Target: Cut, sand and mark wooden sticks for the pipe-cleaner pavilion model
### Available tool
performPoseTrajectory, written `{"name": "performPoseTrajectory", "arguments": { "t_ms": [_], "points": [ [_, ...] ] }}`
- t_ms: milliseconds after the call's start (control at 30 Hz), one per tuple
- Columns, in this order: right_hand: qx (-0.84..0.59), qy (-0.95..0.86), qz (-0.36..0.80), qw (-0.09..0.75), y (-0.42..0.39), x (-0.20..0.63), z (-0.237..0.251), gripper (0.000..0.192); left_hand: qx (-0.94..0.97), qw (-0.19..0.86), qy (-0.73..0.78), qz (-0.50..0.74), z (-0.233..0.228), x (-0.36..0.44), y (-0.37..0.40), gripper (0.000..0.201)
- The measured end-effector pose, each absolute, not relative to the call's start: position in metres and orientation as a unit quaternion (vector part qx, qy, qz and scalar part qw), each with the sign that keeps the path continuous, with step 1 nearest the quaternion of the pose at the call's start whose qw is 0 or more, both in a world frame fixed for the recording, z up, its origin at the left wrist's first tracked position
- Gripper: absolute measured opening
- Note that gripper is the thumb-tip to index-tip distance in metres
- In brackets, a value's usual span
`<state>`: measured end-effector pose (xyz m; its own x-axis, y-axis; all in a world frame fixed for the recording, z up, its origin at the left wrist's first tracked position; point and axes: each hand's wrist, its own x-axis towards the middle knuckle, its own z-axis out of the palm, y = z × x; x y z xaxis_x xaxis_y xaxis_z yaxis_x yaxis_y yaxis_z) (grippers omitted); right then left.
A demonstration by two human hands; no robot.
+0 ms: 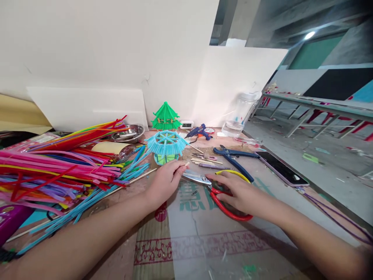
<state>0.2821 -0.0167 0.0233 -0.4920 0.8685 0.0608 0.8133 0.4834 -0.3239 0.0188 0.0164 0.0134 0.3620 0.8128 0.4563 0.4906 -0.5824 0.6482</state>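
White panels stand along the far side of a cluttered bench (204, 249) topped with printed cardboard, and a bare concrete floor with more tables stretches away to the right. At the near middle, the left hand (164, 181) pinches a short wooden stick (187, 164) between thumb and fingers (178, 166), closed snugly on it, its tip showing just past the fingertips. Just right of it, the right hand (237, 194) lies over the red handles of a pair of scissors (212, 190), its fingers curled loosely through and across the loops; the steel blades point left toward the left hand and look nearly closed, with their tips just beside the stick. Just beyond the left hand stands a small blue pipe-cleaner pavilion (166, 146) with a fringed roof, and farther back, against the white panel, a green pavilion (166, 116) of the same kind. A big heap of pipe cleaners (58, 167) in pink, red, yellow and blue fills the left of the bench, with a metal dish (128, 133) at its far edge. Right of the blue model lie a few loose sticks (204, 159), blue-handled pliers (233, 157) and a blue glue gun (199, 131). A phone (282, 168) lies flat near the right edge, and a clear plastic bottle (240, 114) stands farther back.
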Motion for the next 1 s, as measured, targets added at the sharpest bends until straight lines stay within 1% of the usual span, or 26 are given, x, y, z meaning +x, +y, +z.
{"name": "performPoseTrajectory", "arguments": {
  "t_ms": [100, 167, 233, 267, 333, 400, 467, 567, 700, 767, 800, 833, 867, 933, 967, 1000],
  "points": [
    [-0.453, -0.877, 0.127, 0.096, -0.017, 0.276, 0.034, 0.052, 0.805, 0.216, 0.392, 0.390, 0.012, 0.021, 0.012, 0.029],
    [-0.440, -0.884, 0.119, 0.107, -0.015, 0.271, 0.044, 0.038, 0.808, 0.222, 0.382, 0.390, 0.012, 0.022, 0.010, 0.029],
    [-0.447, -0.873, 0.112, 0.158, -0.011, 0.262, 0.052, 0.024, 0.809, 0.228, 0.375, 0.392, 0.012, 0.023, 0.009, 0.029],
    [-0.454, -0.861, 0.117, 0.198, -0.008, 0.257, 0.055, 0.023, 0.809, 0.230, 0.372, 0.393, 0.012, 0.023, 0.009, 0.029],
    [-0.460, -0.827, 0.162, 0.280, 0.000, 0.245, 0.055, 0.023, 0.810, 0.232, 0.369, 0.393, 0.012, 0.024, 0.008, 0.029],
    [-0.449, -0.799, 0.223, 0.333, 0.007, 0.232, 0.051, 0.024, 0.812, 0.234, 0.365, 0.390, 0.012, 0.024, 0.008, 0.029],
    [-0.426, -0.788, 0.264, 0.357, 0.012, 0.221, 0.044, 0.020, 0.817, 0.234, 0.361, 0.385, 0.011, 0.025, 0.009, 0.028],
    [-0.401, -0.783, 0.296, 0.372, 0.016, 0.213, 0.038, 0.011, 0.822, 0.234, 0.357, 0.377, 0.008, 0.025, 0.010, 0.027],
    [-0.413, -0.754, 0.330, 0.391, 0.026, 0.223, 0.043, 0.024, 0.816, 0.245, 0.366, 0.375, 0.006, 0.024, 0.013, 0.027],
    [-0.433, -0.757, 0.318, 0.372, 0.031, 0.233, 0.050, 0.024, 0.806, 0.251, 0.378, 0.379, 0.007, 0.024, 0.015, 0.027],
    [-0.436, -0.777, 0.300, 0.342, 0.032, 0.237, 0.053, 0.023, 0.802, 0.254, 0.384, 0.381, 0.007, 0.024, 0.016, 0.026],
    [-0.431, -0.807, 0.275, 0.297, 0.032, 0.240, 0.056, 0.023, 0.798, 0.255, 0.388, 0.383, 0.007, 0.024, 0.016, 0.025],
    [-0.419, -0.840, 0.243, 0.246, 0.031, 0.242, 0.057, 0.027, 0.796, 0.257, 0.391, 0.385, 0.008, 0.024, 0.016, 0.024],
    [-0.383, -0.894, 0.182, 0.144, 0.026, 0.243, 0.056, 0.046, 0.793, 0.258, 0.394, 0.387, 0.008, 0.024, 0.016, 0.023],
    [-0.369, -0.910, 0.158, 0.105, 0.023, 0.242, 0.053, 0.050, 0.792, 0.257, 0.395, 0.388, 0.008, 0.025, 0.016, 0.023],
    [-0.363, -0.918, 0.140, 0.080, 0.020, 0.241, 0.050, 0.049, 0.792, 0.257, 0.396, 0.387, 0.008, 0.025, 0.016, 0.022]
  ]
}}
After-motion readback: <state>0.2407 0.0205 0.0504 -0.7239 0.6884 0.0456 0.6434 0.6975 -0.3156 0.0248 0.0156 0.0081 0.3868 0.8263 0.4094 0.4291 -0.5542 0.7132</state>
